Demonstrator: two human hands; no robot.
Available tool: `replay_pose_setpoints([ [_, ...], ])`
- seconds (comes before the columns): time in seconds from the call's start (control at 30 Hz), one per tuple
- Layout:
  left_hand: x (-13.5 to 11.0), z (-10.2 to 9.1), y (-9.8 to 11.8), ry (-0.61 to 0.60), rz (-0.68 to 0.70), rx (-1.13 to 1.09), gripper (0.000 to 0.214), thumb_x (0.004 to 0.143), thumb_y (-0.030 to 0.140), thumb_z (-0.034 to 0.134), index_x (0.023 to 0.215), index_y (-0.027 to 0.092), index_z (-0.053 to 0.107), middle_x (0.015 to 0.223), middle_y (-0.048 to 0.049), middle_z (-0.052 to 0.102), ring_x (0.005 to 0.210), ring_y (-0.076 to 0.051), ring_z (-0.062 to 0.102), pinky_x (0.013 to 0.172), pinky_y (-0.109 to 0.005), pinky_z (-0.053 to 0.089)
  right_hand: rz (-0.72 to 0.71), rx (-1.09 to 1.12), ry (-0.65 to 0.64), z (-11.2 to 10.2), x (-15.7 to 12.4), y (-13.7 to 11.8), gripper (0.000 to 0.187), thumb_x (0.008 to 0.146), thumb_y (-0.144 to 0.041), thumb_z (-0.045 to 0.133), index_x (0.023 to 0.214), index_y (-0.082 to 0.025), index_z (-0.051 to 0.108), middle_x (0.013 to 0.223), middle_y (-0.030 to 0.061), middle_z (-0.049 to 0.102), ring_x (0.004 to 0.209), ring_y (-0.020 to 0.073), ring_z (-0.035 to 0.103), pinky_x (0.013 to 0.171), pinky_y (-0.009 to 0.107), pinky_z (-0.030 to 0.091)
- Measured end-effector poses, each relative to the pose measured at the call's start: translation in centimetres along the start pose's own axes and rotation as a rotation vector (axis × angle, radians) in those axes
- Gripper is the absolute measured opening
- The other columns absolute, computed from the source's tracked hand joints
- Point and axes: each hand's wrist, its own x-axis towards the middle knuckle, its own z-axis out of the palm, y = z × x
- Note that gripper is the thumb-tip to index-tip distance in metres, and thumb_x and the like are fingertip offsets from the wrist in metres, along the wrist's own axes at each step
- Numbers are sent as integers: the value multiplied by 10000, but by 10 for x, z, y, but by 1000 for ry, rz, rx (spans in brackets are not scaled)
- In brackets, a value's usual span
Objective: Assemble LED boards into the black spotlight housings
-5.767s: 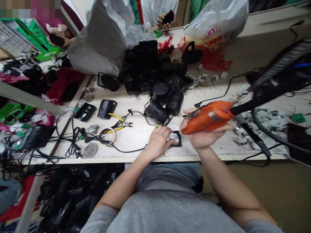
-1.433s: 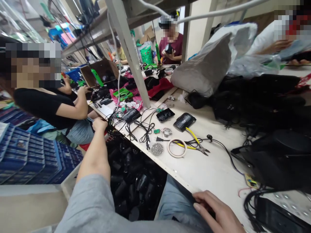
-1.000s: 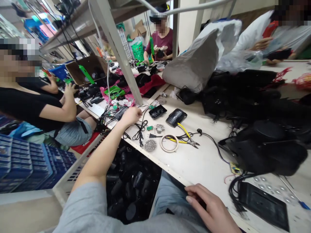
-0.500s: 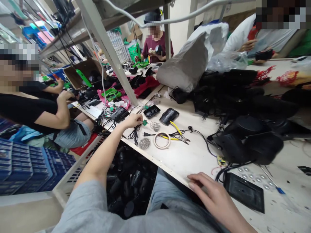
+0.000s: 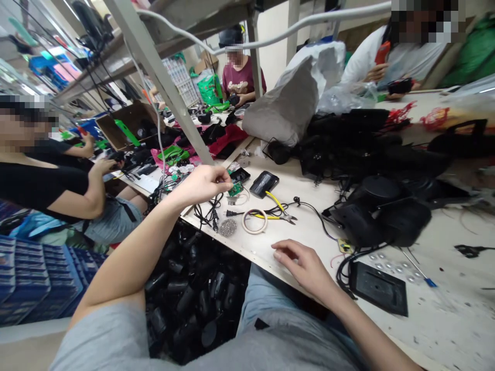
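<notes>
My left hand (image 5: pixel 212 181) is closed in a pinch on a small green circuit board (image 5: pixel 235 190), held just above the table with thin wires and a metal part below it. Behind the board is an open black plastic case (image 5: pixel 243 175), partly hidden. Another black case half (image 5: pixel 264 184) lies to its right, next to diagonal cutters (image 5: pixel 286 218) with yellow handles. Nearer me are a roll of tape (image 5: pixel 244 221), a ball of metal wool (image 5: pixel 228 228) and a black power plug (image 5: pixel 231 213). My right hand (image 5: pixel 303 265) is open and holds nothing, its fingers stretched over the table's front edge.
A heap of black plastic parts (image 5: pixel 382 211) covers the table's right side. A flat black plate (image 5: pixel 379 288) and small silvery discs (image 5: pixel 390 265) lie nearer. Below the edge, a bin holds black parts (image 5: pixel 193 299). A slanting shelf post (image 5: pixel 166 87) rises ahead; co-workers sit around.
My left hand has risen with the circuit board, lifting it from the table. My right hand has moved forward and left in view, with its fingers still apart. The camera view has shifted slightly.
</notes>
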Motion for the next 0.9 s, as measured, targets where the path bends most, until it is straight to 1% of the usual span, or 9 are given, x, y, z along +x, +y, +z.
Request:
replay_pose_setpoints([
  [0.1,-19,10,35,-104,-90,-313,227,739,388,669,760,162,657,636,15,593,524,-91,451,496,-214,320,223,514,5,6,0,-5,586,746,-682,727,1107,-223,669,922,73,746,767,191,703,685,325,582],
  [0.17,-30,25,56,-160,-112,-489,265,712,415,712,765,160,660,610,24,568,485,-74,409,455,-202,292,324,848,-18,1,-4,-9,721,707,-786,695,1140,-211,645,1004,115,762,774,189,720,677,312,593],
  [0.23,-39,47,72,-211,-120,-629,289,691,422,753,762,159,656,584,34,543,461,-62,382,428,-189,269,339,1053,17,-13,-13,-10,748,695,-820,674,1106,-196,660,1040,137,770,786,184,728,686,292,598],
  [0.3,-47,78,83,-277,-137,-762,318,687,442,774,764,160,647,585,36,543,443,-52,370,406,-181,249,278,1121,144,-34,-27,-7,739,670,-801,715,1096,-199,678,1016,112,777,782,170,726,696,270,600],
  [0.43,-59,156,95,-374,-211,-1045,414,669,525,797,754,165,611,617,32,572,419,-38,372,385,-171,241,137,938,432,-79,-69,11,694,629,-610,877,1187,-267,647,1046,33,763,832,153,730,779,266,595],
  [0.53,-67,213,104,-438,-292,-1171,481,612,568,833,733,163,604,608,27,570,445,-50,417,418,-179,314,143,643,513,-107,-97,24,695,628,-385,924,1226,-292,581,1038,6,733,952,185,732,934,339,570],
  [0.63,-76,255,114,-490,-347,-1194,519,571,609,841,716,168,610,605,15,577,489,-78,469,463,-204,377,175,413,537,-125,-111,31,661,635,-402,901,1172,-270,538,1061,26,703,993,223,730,1007,423,543],
  [0.73,-85,276,118,-510,-305,-1117,460,638,598,791,735,183,619,584,24,558,499,-100,484,486,-227,392,214,331,463,-134,-116,34,682,656,-448,876,1197,-261,505,1057,48,708,991,238,729,975,437,558],
  [0.9,-89,283,112,-237,40,-737,119,830,307,633,779,199,640,727,-14,619,647,-144,561,613,-273,448,235,360,358,-137,-118,37,765,575,-467,922,1219,-261,565,1005,33,719,959,243,721,907,400,574],
])
